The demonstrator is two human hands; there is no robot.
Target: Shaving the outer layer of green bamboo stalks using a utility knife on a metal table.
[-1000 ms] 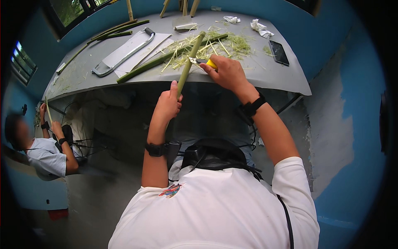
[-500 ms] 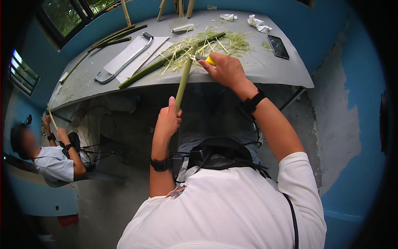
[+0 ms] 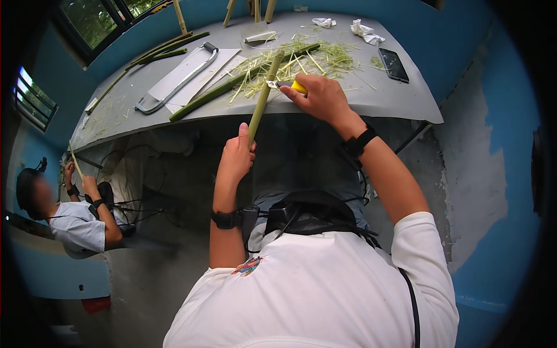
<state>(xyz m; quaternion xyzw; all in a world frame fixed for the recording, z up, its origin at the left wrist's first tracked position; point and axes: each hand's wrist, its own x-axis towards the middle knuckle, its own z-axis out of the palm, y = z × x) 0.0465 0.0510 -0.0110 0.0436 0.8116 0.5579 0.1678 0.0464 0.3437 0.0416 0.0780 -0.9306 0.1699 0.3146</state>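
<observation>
My left hand (image 3: 237, 155) is closed around the lower end of a green bamboo stick (image 3: 261, 107), thumb lying along it. The stick slants up and away, its far end over the table's shavings. In my right hand (image 3: 322, 98) is a utility knife (image 3: 297, 87) with a yellow and dark handle. Its blade meets the stick's upper part from the right. Pale green bamboo shavings (image 3: 333, 58) are heaped behind the knife. Beneath the stick's upper part, a longer dark green bamboo pole (image 3: 214, 94) lies across the table, partly covered by shavings.
On the grey table (image 3: 400, 104) lie a hacksaw (image 3: 184, 83) on white sheets, a smartphone (image 3: 394, 64), crumpled tissues (image 3: 365, 32) and thin bamboo poles (image 3: 156, 55). At the left, another person (image 3: 81, 223) sits holding a thin strip. A blue wall (image 3: 476, 93) stands at the right.
The knife blade has slid slightly down the stick toward me, my right hand moving with it. My left hand keeps its grip, and the whole view has shifted a little.
</observation>
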